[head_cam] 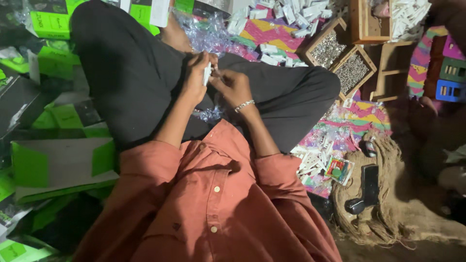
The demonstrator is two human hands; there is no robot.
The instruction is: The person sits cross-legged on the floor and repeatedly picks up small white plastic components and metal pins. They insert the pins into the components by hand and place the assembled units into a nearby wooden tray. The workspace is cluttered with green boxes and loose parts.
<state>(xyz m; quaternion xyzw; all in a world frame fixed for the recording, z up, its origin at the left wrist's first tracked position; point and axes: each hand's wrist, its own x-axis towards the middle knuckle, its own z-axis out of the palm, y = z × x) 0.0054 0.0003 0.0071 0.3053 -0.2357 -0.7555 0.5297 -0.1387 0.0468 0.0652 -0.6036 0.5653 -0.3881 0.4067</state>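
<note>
Head view: both hands' fingers pinch a small white part [207, 73], 2 wooden screw trays [340, 58] nearby.

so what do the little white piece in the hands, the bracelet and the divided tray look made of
White piece, held in the left hand with the right hand at it: probably plastic, smooth matte white; too small to be sure.
Bracelet: looks like metal, silvery with bright glints.
Divided tray: wood, brown plank walls.

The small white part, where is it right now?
In the head view, the small white part is pinched in the left hand, over the lap, with the right hand touching it from the right.
</note>
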